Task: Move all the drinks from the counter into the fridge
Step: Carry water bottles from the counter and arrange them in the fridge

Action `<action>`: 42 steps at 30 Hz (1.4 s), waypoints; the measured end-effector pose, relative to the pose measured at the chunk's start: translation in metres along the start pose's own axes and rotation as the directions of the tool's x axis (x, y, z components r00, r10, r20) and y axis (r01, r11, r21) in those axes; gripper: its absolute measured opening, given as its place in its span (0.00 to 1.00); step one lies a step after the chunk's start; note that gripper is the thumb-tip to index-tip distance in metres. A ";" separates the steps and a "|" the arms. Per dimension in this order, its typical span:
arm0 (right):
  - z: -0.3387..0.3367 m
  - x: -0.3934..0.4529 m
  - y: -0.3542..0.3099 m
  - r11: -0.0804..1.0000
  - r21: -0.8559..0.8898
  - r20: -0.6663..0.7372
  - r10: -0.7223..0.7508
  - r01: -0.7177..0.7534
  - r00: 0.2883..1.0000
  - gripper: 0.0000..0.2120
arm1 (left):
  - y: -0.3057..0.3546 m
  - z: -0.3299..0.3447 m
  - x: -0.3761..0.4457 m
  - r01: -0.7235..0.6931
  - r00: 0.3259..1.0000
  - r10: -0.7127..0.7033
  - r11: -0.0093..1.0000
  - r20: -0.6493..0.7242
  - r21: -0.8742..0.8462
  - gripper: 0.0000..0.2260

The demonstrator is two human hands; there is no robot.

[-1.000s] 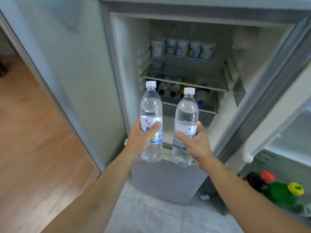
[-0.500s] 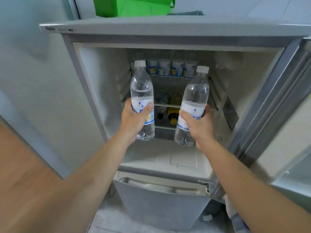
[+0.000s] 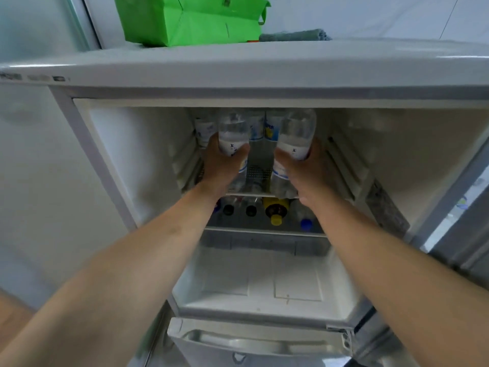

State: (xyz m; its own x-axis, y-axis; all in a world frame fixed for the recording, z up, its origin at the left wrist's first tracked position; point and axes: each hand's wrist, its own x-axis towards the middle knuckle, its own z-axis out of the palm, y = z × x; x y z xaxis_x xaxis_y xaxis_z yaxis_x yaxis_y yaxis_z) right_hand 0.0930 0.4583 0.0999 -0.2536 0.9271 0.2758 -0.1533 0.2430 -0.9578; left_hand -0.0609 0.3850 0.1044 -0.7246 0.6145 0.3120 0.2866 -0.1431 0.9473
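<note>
Now both arms outstretched into fridge (image 3: 127,165); L hand (image 3: 221,165) grips L bottle (image 3: 234,133), R hand (image 3: 307,170) grips R bottle (image 3: 297,136).

Both clear bottles (image 3: 234,133) wrapped by the fingers (image 3: 239,152) had white labels with blue print. Below the fingers sat a yellow cap (image 3: 276,220) and a blue cap (image 3: 306,223). Bright green bag (image 3: 190,19) way above, fridge (image 3: 238,67) pale grey-white.

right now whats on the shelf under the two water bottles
Bottles lying on their sides, caps outward: two dark caps, a yellow cap, a blue cap. The forearms cover the shelf's ends.
</note>
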 end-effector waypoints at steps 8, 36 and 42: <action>0.041 0.056 0.033 0.997 -0.077 0.099 -0.023 0.031 0.995 0.28 | -0.032 0.016 0.050 -0.040 0.999 0.040 0.999 -0.005 0.016 0.24; 0.072 0.073 0.069 0.910 -0.393 0.191 0.224 -0.135 0.956 0.26 | -0.050 0.038 0.056 0.233 0.972 -0.234 0.972 -0.031 -0.027 0.14; 0.081 0.086 0.073 0.845 -0.519 0.183 0.259 -0.131 0.948 0.28 | -0.053 0.031 0.066 0.307 0.946 -0.304 0.952 0.110 -0.003 0.12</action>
State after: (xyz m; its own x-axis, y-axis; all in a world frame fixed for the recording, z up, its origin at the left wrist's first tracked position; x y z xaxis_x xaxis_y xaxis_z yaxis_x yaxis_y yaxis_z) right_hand -0.0174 0.5330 0.0605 -0.4552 0.8899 0.0277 0.3991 0.2318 -0.8871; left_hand -0.1045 0.4571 0.0723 -0.7040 0.7102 -0.0011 0.0486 0.0497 0.9976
